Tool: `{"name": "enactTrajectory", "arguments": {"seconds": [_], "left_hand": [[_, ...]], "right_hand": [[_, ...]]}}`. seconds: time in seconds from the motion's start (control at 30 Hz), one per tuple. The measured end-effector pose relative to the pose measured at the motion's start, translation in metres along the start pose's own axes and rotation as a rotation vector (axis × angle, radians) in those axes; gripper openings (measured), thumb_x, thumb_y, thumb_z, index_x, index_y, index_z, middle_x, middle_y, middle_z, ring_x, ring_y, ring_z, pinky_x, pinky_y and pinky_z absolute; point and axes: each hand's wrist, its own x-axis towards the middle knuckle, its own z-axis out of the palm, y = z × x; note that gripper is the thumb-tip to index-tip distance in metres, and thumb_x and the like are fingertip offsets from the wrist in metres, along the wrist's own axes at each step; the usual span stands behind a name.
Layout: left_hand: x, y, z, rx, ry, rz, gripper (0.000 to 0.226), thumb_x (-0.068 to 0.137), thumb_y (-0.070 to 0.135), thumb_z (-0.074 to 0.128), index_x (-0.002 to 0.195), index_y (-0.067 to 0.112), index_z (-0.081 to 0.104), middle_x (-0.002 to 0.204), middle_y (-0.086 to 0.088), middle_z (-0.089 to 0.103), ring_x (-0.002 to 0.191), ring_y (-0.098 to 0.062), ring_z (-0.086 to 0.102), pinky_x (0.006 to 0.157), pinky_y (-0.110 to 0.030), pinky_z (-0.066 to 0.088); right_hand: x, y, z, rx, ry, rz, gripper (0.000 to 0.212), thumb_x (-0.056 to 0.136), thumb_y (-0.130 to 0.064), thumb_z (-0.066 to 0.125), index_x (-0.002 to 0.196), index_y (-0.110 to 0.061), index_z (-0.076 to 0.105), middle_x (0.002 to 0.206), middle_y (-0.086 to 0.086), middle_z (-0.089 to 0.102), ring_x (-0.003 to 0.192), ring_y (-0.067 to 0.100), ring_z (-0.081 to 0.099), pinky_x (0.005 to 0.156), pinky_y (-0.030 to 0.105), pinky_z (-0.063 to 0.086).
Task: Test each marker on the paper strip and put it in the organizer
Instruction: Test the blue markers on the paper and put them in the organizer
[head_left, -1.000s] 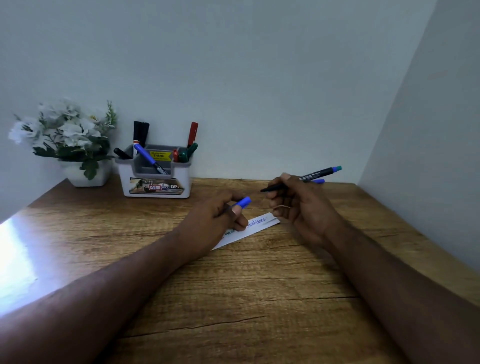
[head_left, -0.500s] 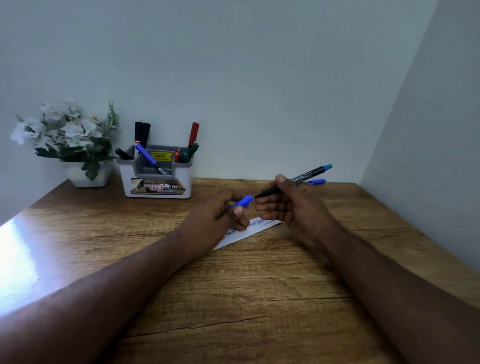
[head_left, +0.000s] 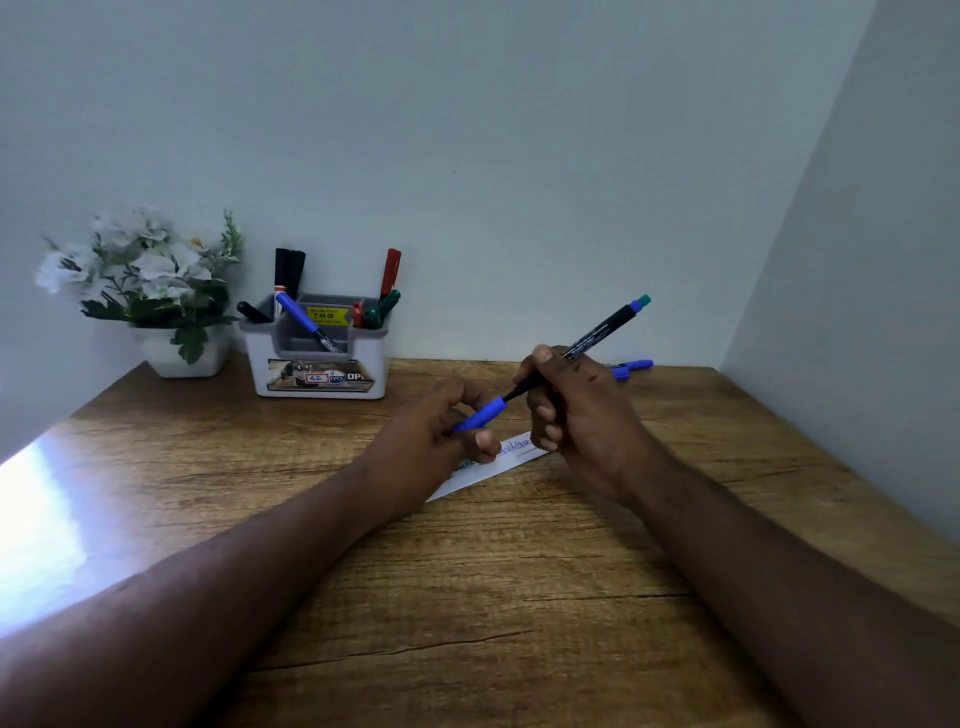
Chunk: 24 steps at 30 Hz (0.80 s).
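Right hand (head_left: 576, 415) grips the black marker (head_left: 597, 335) above mid-tabletop, its tip meeting the blue cap (head_left: 480, 414) pinched in the left hand (head_left: 441, 426). Paper strip (head_left: 498, 462) lies flat beneath both hands; the organizer (head_left: 317, 358) sits by the tabletop's far edge, left of centre.

The marker's (head_left: 597, 335) tip is hidden inside the blue cap (head_left: 480, 414). The paper strip (head_left: 491, 465) is partly covered by both hands, and its writing is too small to be read. At 3 o'clock, another blue marker (head_left: 635, 366) is half concealed behind the right hand (head_left: 582, 421).
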Motion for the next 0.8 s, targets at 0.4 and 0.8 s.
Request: {"name": "enactTrajectory", "arguments": {"seconds": [0.4, 0.8], "left_hand": [[0.004, -0.004, -0.001, 0.133, -0.003, 0.024, 0.013, 0.090, 0.025, 0.064, 0.100, 0.018, 0.069, 0.096, 0.001, 0.070, 0.091, -0.015, 0.066, 0.087, -0.040, 0.053], [0.000, -0.001, -0.003, 0.041, -0.001, 0.101, 0.015, 0.093, 0.004, 0.057, 0.092, 0.001, 0.072, 0.084, 0.004, 0.073, 0.077, 0.000, 0.068, 0.068, -0.008, 0.048]], "right_hand": [[-0.005, -0.004, 0.009, -0.161, 0.000, -0.091, 0.035, 0.101, -0.023, 0.044, 0.085, 0.001, 0.063, 0.046, 0.003, 0.036, 0.037, 0.007, 0.030, 0.039, 0.021, 0.024], [-0.011, 0.005, 0.027, -0.296, -0.034, 0.027, 0.029, 0.101, -0.024, 0.046, 0.088, -0.014, 0.070, 0.040, -0.002, 0.038, 0.034, 0.005, 0.032, 0.037, 0.015, 0.031]]}}
